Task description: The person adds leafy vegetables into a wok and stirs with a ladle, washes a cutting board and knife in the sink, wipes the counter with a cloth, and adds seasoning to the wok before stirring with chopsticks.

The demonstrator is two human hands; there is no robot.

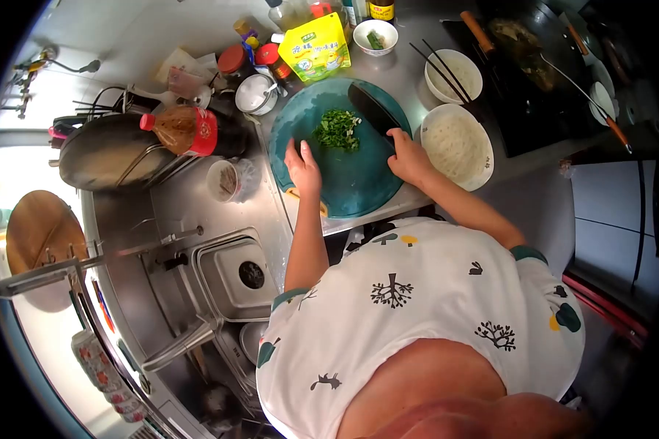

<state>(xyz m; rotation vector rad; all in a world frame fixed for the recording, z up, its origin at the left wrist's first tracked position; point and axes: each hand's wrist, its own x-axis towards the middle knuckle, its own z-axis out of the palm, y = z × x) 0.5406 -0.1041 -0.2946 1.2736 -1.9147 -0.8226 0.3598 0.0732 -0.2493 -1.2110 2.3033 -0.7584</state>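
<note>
Right hand (410,156) hides part of the black knife (372,108) it grips.

Greens (335,132) on cutting bd (355,186); sink (223,274) L, stove (518,133) R.

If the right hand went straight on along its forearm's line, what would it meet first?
Beyond the knife it holds, the right hand would probably meet the chopped greens on the round board first, though it might pass above them; depth is unclear here.
</note>
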